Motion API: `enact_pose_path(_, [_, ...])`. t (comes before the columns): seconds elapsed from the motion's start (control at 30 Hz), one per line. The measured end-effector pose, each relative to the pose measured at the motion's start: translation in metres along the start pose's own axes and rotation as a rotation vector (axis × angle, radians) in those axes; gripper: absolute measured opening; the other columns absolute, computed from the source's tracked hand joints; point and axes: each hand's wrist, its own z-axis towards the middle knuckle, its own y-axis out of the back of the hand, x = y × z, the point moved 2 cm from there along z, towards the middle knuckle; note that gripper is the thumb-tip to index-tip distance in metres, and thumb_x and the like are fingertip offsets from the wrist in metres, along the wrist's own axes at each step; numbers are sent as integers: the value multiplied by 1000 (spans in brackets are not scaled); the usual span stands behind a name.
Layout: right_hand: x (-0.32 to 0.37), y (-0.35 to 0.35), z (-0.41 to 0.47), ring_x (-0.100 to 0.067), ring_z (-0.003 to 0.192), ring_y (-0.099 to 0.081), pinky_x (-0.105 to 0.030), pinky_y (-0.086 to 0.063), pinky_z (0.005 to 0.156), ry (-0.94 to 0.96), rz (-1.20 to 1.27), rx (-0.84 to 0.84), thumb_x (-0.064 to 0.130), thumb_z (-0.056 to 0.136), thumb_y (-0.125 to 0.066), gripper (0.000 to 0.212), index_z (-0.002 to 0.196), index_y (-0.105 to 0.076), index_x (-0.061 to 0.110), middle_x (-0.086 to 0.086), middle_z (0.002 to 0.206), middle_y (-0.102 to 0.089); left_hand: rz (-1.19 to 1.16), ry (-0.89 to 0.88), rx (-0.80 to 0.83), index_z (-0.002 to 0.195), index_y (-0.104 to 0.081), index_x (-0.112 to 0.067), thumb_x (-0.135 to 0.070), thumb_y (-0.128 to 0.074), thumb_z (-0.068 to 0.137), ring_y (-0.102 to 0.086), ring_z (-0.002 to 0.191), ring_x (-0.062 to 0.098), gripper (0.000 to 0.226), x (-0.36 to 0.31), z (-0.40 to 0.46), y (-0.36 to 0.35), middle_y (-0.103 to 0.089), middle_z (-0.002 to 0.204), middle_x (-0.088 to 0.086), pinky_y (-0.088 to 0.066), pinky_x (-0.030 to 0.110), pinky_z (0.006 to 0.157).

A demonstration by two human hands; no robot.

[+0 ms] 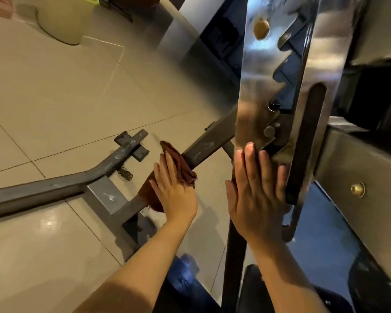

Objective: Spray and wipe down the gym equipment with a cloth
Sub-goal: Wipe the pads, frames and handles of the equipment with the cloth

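A brown cloth (181, 168) lies against the grey steel base bar (203, 145) of the gym bench frame. My left hand (174, 190) presses the cloth onto the bar with straight fingers. My right hand (255, 193) rests flat, fingers straight, on the lower end of the shiny notched adjustment plate (255, 86). No spray bottle shows in the view.
The grey frame's long leg (43, 190) runs left across the beige tiled floor (54, 98), with a cross foot (131, 142). A pale bucket (66, 19) stands at the top left. Metal panels with brass bolts (357, 189) crowd the right side.
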Motion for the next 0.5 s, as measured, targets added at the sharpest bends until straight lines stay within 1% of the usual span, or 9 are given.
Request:
enact_pose_path(0.07, [0, -2, -2, -25, 146, -22, -45, -11, 118, 3, 4, -36, 38, 103, -41, 55, 150, -34, 11, -9, 157, -29, 12, -178, -92, 152, 3, -22, -23, -42, 97, -5, 149, 31, 71, -34, 2, -10, -12, 161, 15, 0, 56, 119])
enact_pose_path(0.13, [-2, -3, -2, -26, 145, -26, -46, -15, 117, 16, 34, -95, 33, 103, -42, 52, 149, -36, 10, -9, 156, -32, 46, -376, -157, 154, -6, -20, -37, -33, 99, -10, 147, 31, 63, -62, 4, -18, -14, 159, 12, 5, 46, 121])
enact_pose_path(0.17, [-3, -3, -1, -27, 144, -28, -47, -17, 117, 23, 53, -119, 29, 102, -44, 51, 149, -37, 10, -10, 155, -33, 64, -460, -165, 152, -10, -20, -38, -32, 100, -11, 146, 29, 60, -67, 8, -19, -15, 158, 10, 7, 41, 121])
enact_pose_path(0.2, [-3, -4, -2, -27, 144, -28, -47, -17, 117, 28, 77, -130, 26, 101, -46, 51, 149, -37, 10, -10, 155, -34, 96, -534, -156, 152, -13, -20, -35, -34, 98, -13, 146, 29, 60, -62, 13, -18, -17, 157, 10, 6, 38, 120])
enact_pose_path(0.27, [-3, -4, -3, -28, 145, -26, -46, -15, 118, 31, 123, -138, 22, 98, -48, 54, 149, -37, 9, -10, 156, -33, 191, -630, -161, 151, -15, -19, -24, -38, 92, -16, 145, 29, 64, -35, 20, -14, -21, 156, 11, -2, 39, 121])
enact_pose_path(0.3, [-3, -5, -3, -27, 146, -25, -46, -14, 119, 29, 126, -141, 21, 97, -49, 55, 148, -37, 8, -10, 156, -32, 218, -631, -176, 152, -13, -19, -21, -39, 91, -18, 144, 30, 66, -16, 21, -13, -21, 156, 11, -6, 41, 121])
enact_pose_path(0.37, [-3, -6, -2, -27, 146, -23, -45, -12, 119, 23, 111, -148, 22, 95, -50, 57, 148, -37, 8, -10, 156, -31, 208, -524, -193, 153, -9, -17, -10, -42, 91, -21, 144, 32, 72, 20, 10, -12, -23, 156, 12, -16, 47, 120])
enact_pose_path(0.43, [-4, -7, -1, -27, 146, -23, -44, -10, 120, 27, 97, -156, 23, 95, -50, 57, 149, -36, 8, -9, 156, -31, 168, -328, -171, 152, -2, -13, 4, -51, 90, -23, 145, 32, 81, 54, -6, -10, -25, 157, 14, -23, 54, 117])
enact_pose_path(0.5, [-3, -8, -1, -27, 145, -23, -44, -9, 119, 27, 83, -160, 24, 96, -46, 56, 150, -35, 9, -9, 156, -31, 121, -138, -98, 148, 1, -17, 8, -52, 91, -17, 148, 29, 81, 81, -17, -4, -20, 160, 11, -25, 53, 117])
